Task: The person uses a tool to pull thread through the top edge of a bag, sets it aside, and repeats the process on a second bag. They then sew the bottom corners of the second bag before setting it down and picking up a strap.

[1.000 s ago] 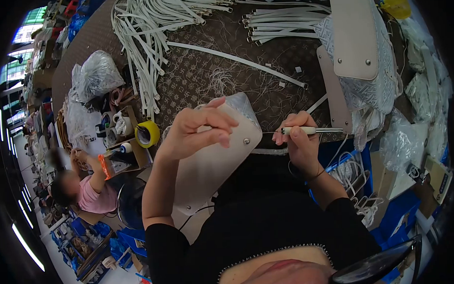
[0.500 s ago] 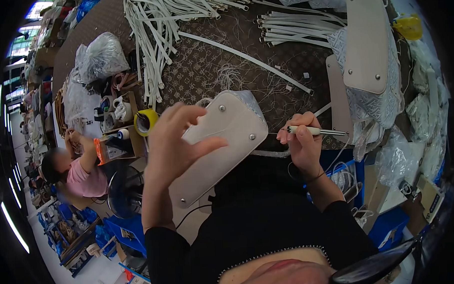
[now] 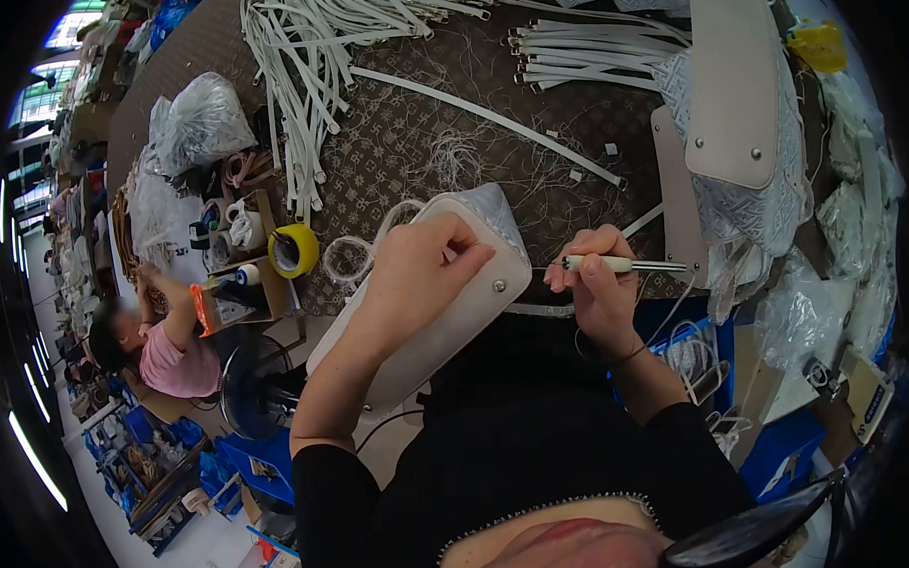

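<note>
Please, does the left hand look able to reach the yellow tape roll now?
Probably yes: the left hand is over the bag, the yellow tape roll lies uncovered to its left, and nothing large stands between. I cannot tell whether the fingers pinch something.

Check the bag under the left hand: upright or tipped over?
Tipped over: the bag has its base and metal studs facing the camera.

Gap between the hands (image 3: 414, 280), loose strap (image 3: 489, 116) beyond, patterned bag (image 3: 737, 104) blocking right
</note>
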Available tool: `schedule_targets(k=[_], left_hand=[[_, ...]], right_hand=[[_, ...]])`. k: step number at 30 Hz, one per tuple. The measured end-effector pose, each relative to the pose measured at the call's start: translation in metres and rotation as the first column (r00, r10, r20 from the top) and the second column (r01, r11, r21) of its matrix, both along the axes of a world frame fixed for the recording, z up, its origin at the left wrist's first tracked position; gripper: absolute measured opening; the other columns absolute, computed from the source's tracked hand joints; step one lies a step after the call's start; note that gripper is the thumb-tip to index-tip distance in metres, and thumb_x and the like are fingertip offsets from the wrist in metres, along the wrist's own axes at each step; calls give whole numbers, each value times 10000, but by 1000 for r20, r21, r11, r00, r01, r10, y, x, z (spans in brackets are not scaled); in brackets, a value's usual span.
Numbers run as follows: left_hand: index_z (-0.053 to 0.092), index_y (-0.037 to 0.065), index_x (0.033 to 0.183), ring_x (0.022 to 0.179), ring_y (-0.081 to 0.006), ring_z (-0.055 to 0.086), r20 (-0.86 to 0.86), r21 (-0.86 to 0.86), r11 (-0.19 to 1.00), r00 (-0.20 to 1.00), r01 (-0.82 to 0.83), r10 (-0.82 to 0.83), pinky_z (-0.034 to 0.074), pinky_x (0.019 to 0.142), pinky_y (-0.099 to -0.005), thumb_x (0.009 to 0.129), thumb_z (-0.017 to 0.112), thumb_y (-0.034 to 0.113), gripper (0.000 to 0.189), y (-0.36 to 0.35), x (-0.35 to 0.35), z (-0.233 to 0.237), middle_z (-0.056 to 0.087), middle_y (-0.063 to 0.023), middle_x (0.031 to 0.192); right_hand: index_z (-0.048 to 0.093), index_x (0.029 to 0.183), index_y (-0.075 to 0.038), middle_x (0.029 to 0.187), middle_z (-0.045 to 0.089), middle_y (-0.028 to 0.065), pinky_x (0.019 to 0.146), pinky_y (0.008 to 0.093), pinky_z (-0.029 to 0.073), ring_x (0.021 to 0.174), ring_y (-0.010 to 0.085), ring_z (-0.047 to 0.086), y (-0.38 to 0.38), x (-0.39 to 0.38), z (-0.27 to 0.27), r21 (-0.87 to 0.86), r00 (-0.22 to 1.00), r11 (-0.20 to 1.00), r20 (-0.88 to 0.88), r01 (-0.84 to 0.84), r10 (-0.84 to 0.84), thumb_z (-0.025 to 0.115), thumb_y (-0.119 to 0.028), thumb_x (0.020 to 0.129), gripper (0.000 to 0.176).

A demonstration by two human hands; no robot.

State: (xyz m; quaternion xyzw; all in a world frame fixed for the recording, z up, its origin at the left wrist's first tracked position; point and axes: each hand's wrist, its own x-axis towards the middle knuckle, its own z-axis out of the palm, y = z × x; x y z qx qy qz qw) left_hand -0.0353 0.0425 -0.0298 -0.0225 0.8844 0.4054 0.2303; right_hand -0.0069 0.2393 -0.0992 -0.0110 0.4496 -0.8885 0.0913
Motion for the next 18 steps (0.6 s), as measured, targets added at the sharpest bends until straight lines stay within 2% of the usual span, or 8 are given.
schedule_targets(k=[4,6,7,9,10,12,16,18], left_hand=[[535,15,901,623,-229,600,83,134,987,994,-83,72,451,555,-313,754,658,187,257,-2,1,-1,575,-89,619],[513,28,958,605,-234,610,49,-13,1000,999,-3,4,453,529,-319,757,667,254,340,-1,0,5,603,-82,655],[513,28,958,605,-234,610,50,-14,1000,999,-5,6,453,529,-319,757,667,254,340,2,1,6,603,-82,655],[540,45,913,570,-242,605,-150,-329,944,986,20,-73,448,501,-330,766,661,288,309,9,4,6,602,-76,629],[540,45,913,570,-242,605,-149,-329,944,986,19,-71,448,501,-330,766,661,288,309,9,5,5,602,-76,629],[579,57,831,560,-250,603,-220,-435,896,955,87,-200,449,494,-336,774,648,297,257,7,8,1,601,-79,611],[607,62,756,563,-253,600,-259,-365,930,954,50,-153,450,498,-339,782,637,273,215,6,4,-2,598,-84,601],[627,58,764,567,-252,602,-136,-196,980,989,29,-57,455,506,-337,785,632,249,192,4,2,-2,608,-89,627]], right_hand=[[485,875,-21,706,483,71,641,303,477,597,135,511,1,-2,0,18,1000,1000,-2,-15,16,525,-193,882,177],[485,874,-14,709,482,76,637,300,478,594,136,508,1,-3,0,18,1000,1000,-5,-26,26,523,-184,880,174],[485,874,-14,709,482,76,637,300,478,594,136,508,1,-4,-1,17,1000,999,-4,-27,27,523,-184,880,174],[484,873,-13,712,484,76,636,300,478,595,136,507,0,-3,-1,19,1000,1000,18,-23,22,525,-180,876,172],[484,873,-13,712,484,76,636,300,478,595,136,507,0,-4,-1,18,1000,1000,20,-24,24,525,-180,876,172],[483,870,-13,712,484,79,637,301,477,595,139,507,0,-4,-1,15,999,999,22,-30,30,521,-165,875,157],[498,880,5,724,546,70,622,247,488,622,118,559,-6,-4,-6,-54,998,998,63,15,-11,529,-94,875,104],[510,892,-3,717,568,59,588,218,467,620,91,551,-12,-5,-2,22,989,998,130,66,-68,534,-113,888,114]])
